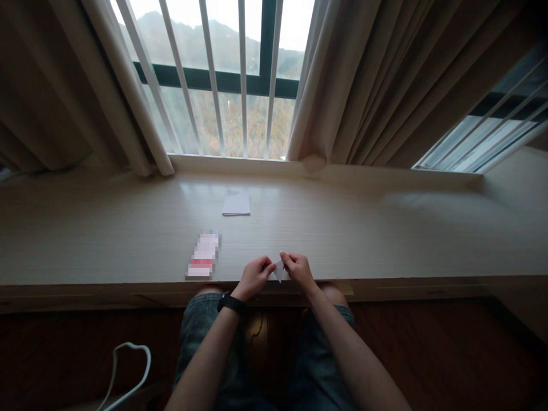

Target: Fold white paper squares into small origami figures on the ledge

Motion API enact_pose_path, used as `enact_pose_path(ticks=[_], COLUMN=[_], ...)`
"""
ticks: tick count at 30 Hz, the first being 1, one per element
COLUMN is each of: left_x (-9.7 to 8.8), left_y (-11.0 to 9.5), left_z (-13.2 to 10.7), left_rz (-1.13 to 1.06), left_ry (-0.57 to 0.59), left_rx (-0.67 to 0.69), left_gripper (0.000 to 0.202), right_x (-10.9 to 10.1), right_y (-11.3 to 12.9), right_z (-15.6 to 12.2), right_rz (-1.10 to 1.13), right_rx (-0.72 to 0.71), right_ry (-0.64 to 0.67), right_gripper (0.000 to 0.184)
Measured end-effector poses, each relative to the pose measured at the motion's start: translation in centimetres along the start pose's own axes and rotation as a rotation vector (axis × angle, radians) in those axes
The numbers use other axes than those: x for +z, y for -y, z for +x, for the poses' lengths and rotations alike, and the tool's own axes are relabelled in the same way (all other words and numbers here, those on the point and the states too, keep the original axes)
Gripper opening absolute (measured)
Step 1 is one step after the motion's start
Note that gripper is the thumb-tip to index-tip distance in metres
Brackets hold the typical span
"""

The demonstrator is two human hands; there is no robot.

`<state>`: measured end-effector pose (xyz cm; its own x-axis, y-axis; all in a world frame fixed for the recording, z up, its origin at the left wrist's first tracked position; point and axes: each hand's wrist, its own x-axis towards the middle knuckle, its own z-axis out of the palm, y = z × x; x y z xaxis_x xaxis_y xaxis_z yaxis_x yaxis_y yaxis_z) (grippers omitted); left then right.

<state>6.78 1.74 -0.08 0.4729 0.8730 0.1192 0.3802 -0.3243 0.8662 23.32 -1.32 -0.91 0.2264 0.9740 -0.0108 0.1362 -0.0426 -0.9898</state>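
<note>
Broadly, a pale counter (385, 228) stretches ahead of both hands and out to either side of them. Beyond it, curtains (363, 74) hang on both sides of a barred window (229, 114) in front of the hands. The left hand (257, 274) and right hand (298, 270) sit close together at the counter's near edge, each closed in a thumb-and-finger pinch. A phone (204, 254), its screen pixelated, lies left of the left hand. Farther ahead and a little left of the hands rests a white paper stack (236, 204). Smallest is a pointed piece of paper (279, 270), directly between the hands, pinched by both.
</note>
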Motion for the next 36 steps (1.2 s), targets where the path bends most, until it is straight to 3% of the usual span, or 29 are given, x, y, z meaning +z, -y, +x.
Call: enact_pose_path(ticks=[10, 16, 36], left_x=[-0.6, -0.4, 0.1], left_y=[0.9, 1.2, 1.1], left_z=[0.6, 0.7, 0.5], left_rz=[-0.264, -0.291, -0.182], left_ry=[-0.121, -0.149, -0.151], left_rx=[-0.052, -0.039, -0.025], left_gripper=[0.034, 0.035, 0.027], right_x=[-0.9, -0.8, -0.4], right_y=[0.2, 0.2, 0.3], right_z=[-0.2, -0.3, -0.4], right_rz=[0.215, 0.161, 0.048], right_rx=[0.032, -0.002, -0.092], right_ry=[0.205, 0.157, 0.178], right_gripper=[0.040, 0.036, 0.034])
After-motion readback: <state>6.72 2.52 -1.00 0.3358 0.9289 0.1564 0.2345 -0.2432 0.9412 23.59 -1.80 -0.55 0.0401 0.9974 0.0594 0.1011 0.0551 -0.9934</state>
